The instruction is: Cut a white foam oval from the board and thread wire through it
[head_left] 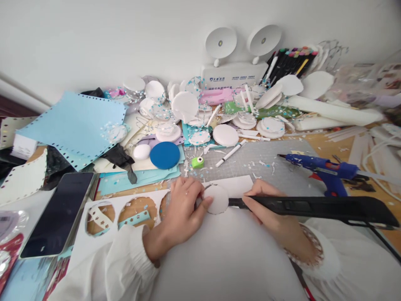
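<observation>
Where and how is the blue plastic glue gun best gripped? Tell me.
Take the blue glue gun by its blue handle, probably from above: it lies on its side, nozzle pointing left and handle toward the camera. The long black tool in the right hand crosses in front, crowding the near side.

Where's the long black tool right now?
In the head view, the long black tool is in the lower right, held in the right hand, just below the blue glue gun, its tip at the outlined circle's right edge.
</observation>
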Available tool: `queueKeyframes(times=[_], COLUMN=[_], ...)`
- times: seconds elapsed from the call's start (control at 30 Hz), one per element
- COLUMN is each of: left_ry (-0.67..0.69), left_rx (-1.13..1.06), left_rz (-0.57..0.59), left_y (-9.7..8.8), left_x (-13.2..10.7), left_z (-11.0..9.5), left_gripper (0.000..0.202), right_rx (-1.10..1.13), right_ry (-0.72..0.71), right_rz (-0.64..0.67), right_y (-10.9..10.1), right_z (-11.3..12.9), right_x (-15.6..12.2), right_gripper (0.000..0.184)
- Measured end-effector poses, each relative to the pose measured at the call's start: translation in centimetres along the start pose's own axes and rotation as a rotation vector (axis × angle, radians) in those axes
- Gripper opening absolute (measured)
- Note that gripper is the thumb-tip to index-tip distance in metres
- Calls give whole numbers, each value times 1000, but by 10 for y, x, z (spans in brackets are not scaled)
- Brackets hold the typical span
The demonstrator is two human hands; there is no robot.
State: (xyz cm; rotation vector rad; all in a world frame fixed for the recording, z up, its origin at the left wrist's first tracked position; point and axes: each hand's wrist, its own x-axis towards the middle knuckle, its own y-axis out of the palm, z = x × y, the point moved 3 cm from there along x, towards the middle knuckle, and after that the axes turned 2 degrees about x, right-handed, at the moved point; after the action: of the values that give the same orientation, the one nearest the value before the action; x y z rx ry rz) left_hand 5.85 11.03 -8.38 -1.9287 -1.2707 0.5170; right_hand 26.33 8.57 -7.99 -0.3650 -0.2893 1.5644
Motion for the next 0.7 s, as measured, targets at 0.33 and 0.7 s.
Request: queueKeyframes(times=[0.33, 0.7], left_ry=[-52, -262], left_rx=[-79, -581], left_rz=[-60, -252], left_y=[-6, -21], left_x=[-1, -5], left_z=[3, 9], left_gripper=[25, 20], right_rx=[12, 171], right_ry=[-5, 60], right_rz=[2, -2], right_y=[1, -1], right_z=[2, -8], right_x=[-1, 4], right_gripper=[24, 21])
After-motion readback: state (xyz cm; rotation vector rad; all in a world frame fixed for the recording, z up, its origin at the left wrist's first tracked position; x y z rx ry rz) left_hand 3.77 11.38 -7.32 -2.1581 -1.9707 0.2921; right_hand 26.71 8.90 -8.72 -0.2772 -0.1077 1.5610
